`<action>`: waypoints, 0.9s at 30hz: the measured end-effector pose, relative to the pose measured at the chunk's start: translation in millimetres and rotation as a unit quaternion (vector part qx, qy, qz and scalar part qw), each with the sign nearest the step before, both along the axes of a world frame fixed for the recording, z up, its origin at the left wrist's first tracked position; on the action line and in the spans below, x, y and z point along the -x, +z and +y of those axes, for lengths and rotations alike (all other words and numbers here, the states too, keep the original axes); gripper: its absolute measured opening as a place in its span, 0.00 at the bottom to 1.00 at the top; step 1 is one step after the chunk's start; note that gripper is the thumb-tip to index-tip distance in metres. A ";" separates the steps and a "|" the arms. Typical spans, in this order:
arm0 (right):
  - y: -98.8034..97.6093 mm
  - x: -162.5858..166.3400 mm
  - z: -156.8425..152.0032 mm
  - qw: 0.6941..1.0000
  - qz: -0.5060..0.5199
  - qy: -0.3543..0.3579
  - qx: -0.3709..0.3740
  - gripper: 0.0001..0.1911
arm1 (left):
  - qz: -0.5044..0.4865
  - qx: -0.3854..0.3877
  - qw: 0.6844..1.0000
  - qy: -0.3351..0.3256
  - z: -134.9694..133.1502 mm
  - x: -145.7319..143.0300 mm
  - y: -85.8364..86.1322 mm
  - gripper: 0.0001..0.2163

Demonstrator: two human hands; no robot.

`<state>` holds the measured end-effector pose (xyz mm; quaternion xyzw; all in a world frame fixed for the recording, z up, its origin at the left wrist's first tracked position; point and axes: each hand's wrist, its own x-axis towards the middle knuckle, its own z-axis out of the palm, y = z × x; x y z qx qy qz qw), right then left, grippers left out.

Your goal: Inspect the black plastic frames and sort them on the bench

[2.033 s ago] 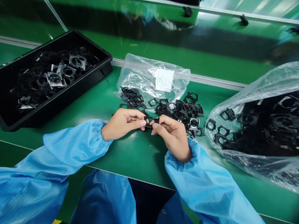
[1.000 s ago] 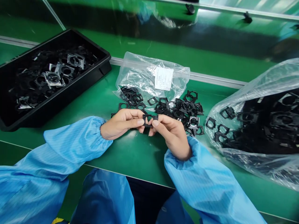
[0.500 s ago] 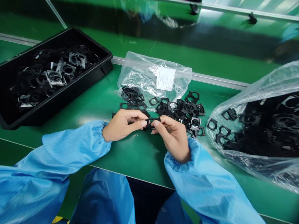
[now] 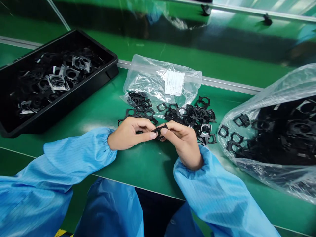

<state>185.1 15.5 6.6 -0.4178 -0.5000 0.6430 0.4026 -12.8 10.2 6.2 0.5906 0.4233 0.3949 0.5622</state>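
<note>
Between both hands, above the green table (image 4: 148,168), is a small black plastic frame part (image 4: 160,130). My left hand (image 4: 132,132) pinches its left side between thumb and fingers. On its right side, my right hand (image 4: 181,140) is closed with the thumb pressed against it. The fingers cover much of the part, so I cannot tell whether it is one piece or two fitted together. Just beyond the hands lies a loose pile of black frame parts (image 4: 190,113), with a smaller heap of black ring-shaped frames (image 4: 140,103) to its left.
A black bin (image 4: 98,75) with many frame parts stands at the left. Behind the heaps lies a clear plastic bag (image 4: 145,74) with a white label (image 4: 174,83). A large open plastic bag (image 4: 237,115) of black parts fills the right side.
The black part has been tilted between my fingers, and its ring shape shows more now. Both hands keep their grip in nearly the same place.
</note>
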 end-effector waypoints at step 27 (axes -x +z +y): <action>-1.0 1.3 1.4 0.997 0.058 -0.016 0.048 0.12 | -0.082 0.032 0.993 0.073 3.7 -1.1 -2.4 0.15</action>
